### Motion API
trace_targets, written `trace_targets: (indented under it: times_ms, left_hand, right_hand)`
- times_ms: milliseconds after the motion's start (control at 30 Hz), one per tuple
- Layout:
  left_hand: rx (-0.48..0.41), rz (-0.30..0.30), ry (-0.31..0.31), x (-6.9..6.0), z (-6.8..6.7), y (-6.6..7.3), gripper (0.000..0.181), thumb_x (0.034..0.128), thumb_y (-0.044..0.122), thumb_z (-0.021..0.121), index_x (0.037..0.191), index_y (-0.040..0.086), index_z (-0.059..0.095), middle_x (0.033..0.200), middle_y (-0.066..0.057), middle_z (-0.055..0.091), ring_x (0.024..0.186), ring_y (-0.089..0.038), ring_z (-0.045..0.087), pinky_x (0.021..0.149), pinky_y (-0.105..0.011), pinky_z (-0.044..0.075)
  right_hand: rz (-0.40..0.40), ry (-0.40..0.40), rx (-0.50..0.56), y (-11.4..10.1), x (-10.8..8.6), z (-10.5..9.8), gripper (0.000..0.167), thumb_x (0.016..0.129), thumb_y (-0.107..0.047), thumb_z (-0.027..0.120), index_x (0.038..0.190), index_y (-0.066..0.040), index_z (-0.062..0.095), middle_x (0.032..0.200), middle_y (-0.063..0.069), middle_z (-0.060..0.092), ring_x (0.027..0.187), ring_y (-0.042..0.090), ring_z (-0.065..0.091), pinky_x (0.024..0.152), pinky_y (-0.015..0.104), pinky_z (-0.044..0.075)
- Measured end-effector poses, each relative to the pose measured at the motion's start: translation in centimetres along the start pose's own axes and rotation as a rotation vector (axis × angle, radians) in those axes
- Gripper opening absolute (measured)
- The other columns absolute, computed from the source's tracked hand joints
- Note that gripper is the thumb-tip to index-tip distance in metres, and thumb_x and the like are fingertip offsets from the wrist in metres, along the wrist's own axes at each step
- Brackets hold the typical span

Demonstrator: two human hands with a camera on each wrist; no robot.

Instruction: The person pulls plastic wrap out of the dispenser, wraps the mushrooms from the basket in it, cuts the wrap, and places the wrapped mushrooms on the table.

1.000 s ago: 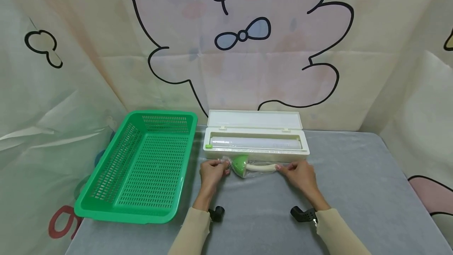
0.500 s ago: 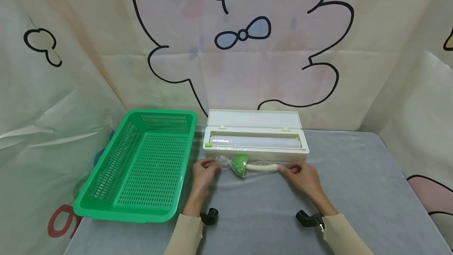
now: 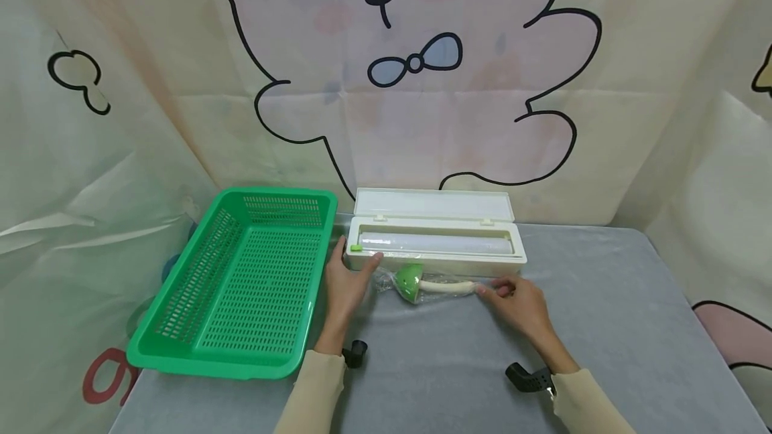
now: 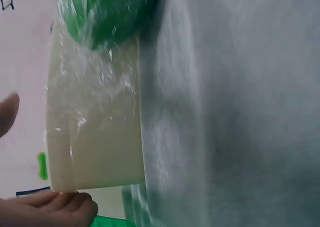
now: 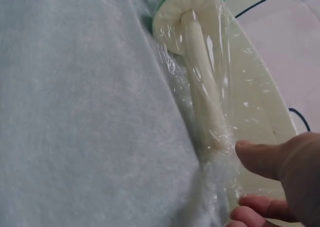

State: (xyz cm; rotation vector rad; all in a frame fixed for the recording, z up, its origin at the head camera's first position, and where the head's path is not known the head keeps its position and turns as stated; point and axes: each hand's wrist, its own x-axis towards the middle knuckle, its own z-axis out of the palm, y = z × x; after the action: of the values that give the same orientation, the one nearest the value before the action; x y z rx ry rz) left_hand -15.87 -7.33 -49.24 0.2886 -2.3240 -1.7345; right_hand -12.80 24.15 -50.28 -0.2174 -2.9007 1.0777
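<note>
Head view: the mushroom [image 3: 434, 285] in clear film [image 3: 382, 279] lies before the white box [image 3: 446, 264]. Your left hand [image 3: 345, 292], spread, has moved off to the box's left end; your right hand [image 3: 520, 304], thumb parted from fingers, seemingly tends it alone.

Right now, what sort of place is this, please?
Probably a small filming booth: a grey cloth-covered table, a cream cartoon-printed fabric sheet behind it, and black wrist-worn devices.
</note>
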Motion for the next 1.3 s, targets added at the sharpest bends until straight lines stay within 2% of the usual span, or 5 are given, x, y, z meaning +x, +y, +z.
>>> trace_targets:
  times_ms: [200, 467, 767, 1000, 1300]
  left_hand:
    - [-0.022, 0.089, -0.024, 1.8, 0.4, -0.9, 0.091, 0.0776, 0.017, 0.091, 0.149, -0.01, 0.041, 0.149, -0.026, 0.047, 0.143, -0.039, 0.039, 0.118, -0.053, 0.029]
    - [-0.099, 0.121, -0.014, 2.2, 0.6, -1.9, 0.089, 0.076, 0.007, 0.09, 0.147, -0.013, 0.041, 0.148, -0.029, 0.046, 0.139, -0.038, 0.044, 0.114, -0.049, 0.038]
    - [-0.189, 0.159, -0.015, 2.3, 0.9, -2.4, 0.088, 0.0771, 0.004, 0.088, 0.147, -0.014, 0.038, 0.151, -0.028, 0.043, 0.14, -0.036, 0.043, 0.114, -0.047, 0.038]
    - [-0.223, 0.182, -0.025, 2.5, 0.9, -2.7, 0.085, 0.0792, -0.003, 0.085, 0.147, -0.016, 0.035, 0.151, -0.034, 0.038, 0.142, -0.039, 0.038, 0.115, -0.05, 0.035]
    - [-0.27, 0.181, -0.065, 1.0, -0.3, 0.2, 0.077, 0.0833, -0.01, 0.078, 0.144, -0.021, 0.033, 0.152, -0.037, 0.032, 0.142, -0.047, 0.034, 0.114, -0.054, 0.034]
  right_hand:
    - [-0.029, 0.103, -0.037, -0.4, -0.5, -0.5, 0.043, 0.085, -0.036, 0.083, 0.099, 0.002, 0.069, 0.083, 0.012, 0.069, 0.076, 0.028, 0.064, 0.066, 0.04, 0.047]
    - [-0.209, 0.196, 0.014, -3.1, -0.5, -0.6, 0.026, 0.085, -0.025, 0.084, 0.087, -0.004, 0.069, 0.074, 0.004, 0.066, 0.066, 0.017, 0.061, 0.061, 0.032, 0.047]
    - [-0.392, -0.032, 0.161, -10.4, 2.4, 1.5, 0.016, 0.091, -0.023, 0.079, 0.095, -0.008, 0.079, 0.086, 0.001, 0.072, 0.075, 0.013, 0.063, 0.067, 0.031, 0.054]
    - [-0.484, -0.241, 0.103, -15.6, 5.4, 4.6, 0.025, 0.096, -0.027, 0.072, 0.107, -0.006, 0.079, 0.098, 0.006, 0.074, 0.087, 0.019, 0.068, 0.077, 0.039, 0.058]
    - [-0.444, -0.36, 0.049, -17.4, 7.0, 6.9, 0.029, 0.097, -0.033, 0.071, 0.096, -0.007, 0.082, 0.086, 0.003, 0.077, 0.059, 0.01, 0.056, 0.055, 0.027, 0.046]
